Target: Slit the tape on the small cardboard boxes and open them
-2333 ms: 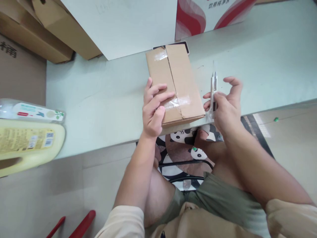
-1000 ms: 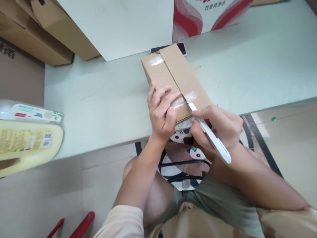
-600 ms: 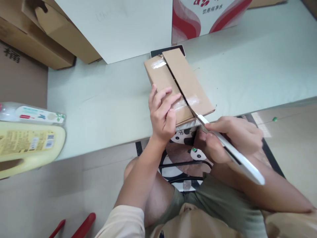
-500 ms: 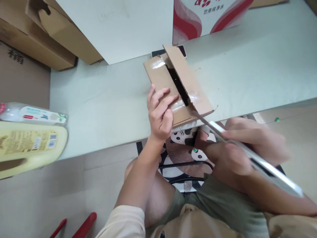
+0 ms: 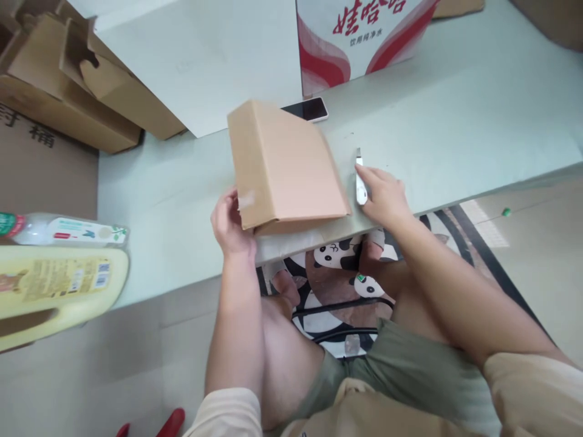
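Note:
A brown cardboard box (image 5: pixel 285 167) is tipped up on the pale green table (image 5: pixel 455 133), with a plain face towards me. My left hand (image 5: pixel 231 221) grips the box's near left corner, fingers curled round the edge. Something white (image 5: pixel 296 243) shows under the box's near end. My right hand (image 5: pixel 382 194) rests on the table just right of the box. Its fingers lie over the handle of a white utility knife (image 5: pixel 360 182), which is flat on the table with its blade pointing away from me.
A black phone (image 5: pixel 310 109) lies behind the box. A red and white carton (image 5: pixel 359 36) and a white board (image 5: pixel 204 54) stand at the back. Brown cartons (image 5: pixel 68 91) are at far left, a yellow jug (image 5: pixel 54 285) and a bottle (image 5: pixel 59 229) at near left.
The knife cut along the box's taped seam and one flap lifted. Since then the box has been turned so a plain face shows, and my right hand brought the knife down onto the table.

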`<state>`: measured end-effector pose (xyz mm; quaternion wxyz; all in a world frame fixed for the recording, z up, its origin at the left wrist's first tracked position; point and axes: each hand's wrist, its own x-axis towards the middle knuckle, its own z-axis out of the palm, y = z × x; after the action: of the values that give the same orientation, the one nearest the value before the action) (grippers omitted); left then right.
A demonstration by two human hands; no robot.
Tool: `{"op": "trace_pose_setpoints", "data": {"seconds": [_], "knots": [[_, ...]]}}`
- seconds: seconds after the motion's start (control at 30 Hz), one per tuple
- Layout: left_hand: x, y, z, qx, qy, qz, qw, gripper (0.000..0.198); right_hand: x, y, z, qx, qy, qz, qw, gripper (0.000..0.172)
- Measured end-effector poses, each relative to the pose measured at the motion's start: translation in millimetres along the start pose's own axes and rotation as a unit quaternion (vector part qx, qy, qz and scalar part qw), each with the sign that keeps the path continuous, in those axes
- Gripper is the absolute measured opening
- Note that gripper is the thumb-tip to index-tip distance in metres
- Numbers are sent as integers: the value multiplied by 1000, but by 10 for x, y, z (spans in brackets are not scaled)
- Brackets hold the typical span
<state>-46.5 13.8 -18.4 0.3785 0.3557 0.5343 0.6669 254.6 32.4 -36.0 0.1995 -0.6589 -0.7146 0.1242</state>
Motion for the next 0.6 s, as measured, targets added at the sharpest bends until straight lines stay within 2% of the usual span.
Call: {"op": "trace_pose_setpoints", "data": {"seconds": [0.07, 0.13, 0.2, 0.3, 0.43, 0.5, 0.6], "knots": [[23, -17, -55, -30, 14, -70, 997, 50, -18, -23, 33, -2, -6, -2, 1000, 64], [21, -21, -82, -18, 10, -102, 995, 55, -36, -66, 47, 26, -2, -39, 999, 57], [2, -4, -81, 7, 8, -84, 996, 53, -54, -124, 38, 99, 1, -106, 990, 46], [-30, 46, -70, 9, -15, -55, 998, 53, -102, -225, -4, 244, -8, -168, 955, 32], [-29, 96, -113, -50, -35, -74, 995, 46, -189, -342, -39, 354, -29, -136, 925, 28], [-13, 92, -148, -72, -44, -71, 994, 44, -209, -376, -35, 369, -10, -95, 924, 29], [6, 49, -168, -72, -79, -64, 992, 56, -208, -395, -28, 370, 44, -13, 928, 25]]}}
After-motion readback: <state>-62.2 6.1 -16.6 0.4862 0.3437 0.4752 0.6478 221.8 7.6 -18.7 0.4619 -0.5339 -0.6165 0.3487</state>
